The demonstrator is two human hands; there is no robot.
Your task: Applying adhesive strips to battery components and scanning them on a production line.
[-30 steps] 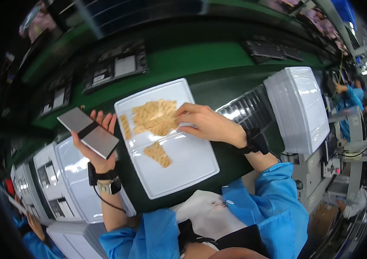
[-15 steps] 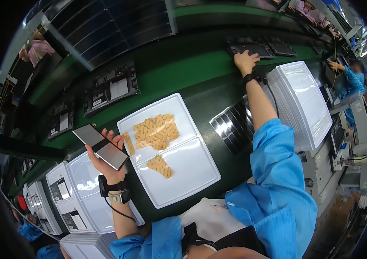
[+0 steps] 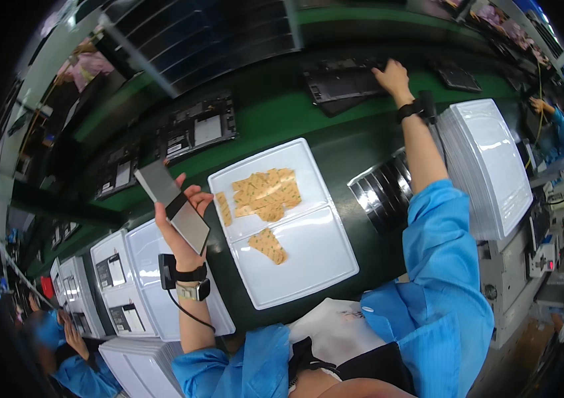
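My left hand (image 3: 186, 215) is closed round a flat, silver-grey rectangular battery pack (image 3: 194, 229) with a black band across its middle, held tilted above the table. My far-reaching right hand (image 3: 395, 81) has its fingers curled at the right end of a black device casing (image 3: 345, 81), which lies on the green belt. A dark flat piece (image 3: 338, 106) sticks out under the casing's near edge. Between my arms lies a white two-part tray (image 3: 305, 275), with patterned tan adhesive pieces (image 3: 265, 192) in its far part and one tan piece (image 3: 269, 247) straddling towards the near part.
More opened devices (image 3: 199, 126) sit on the belt at left, another casing (image 3: 456, 76) at right. Stacked white trays (image 3: 488, 166) stand by my right arm. Trays with batteries (image 3: 123, 285) lie at lower left. A co-worker's hand (image 3: 75, 338) shows there.
The black casing has shifted left along the belt, away from the casing to its right. My right hand has gone from its near edge to its right end. The left hand still holds the battery pack.
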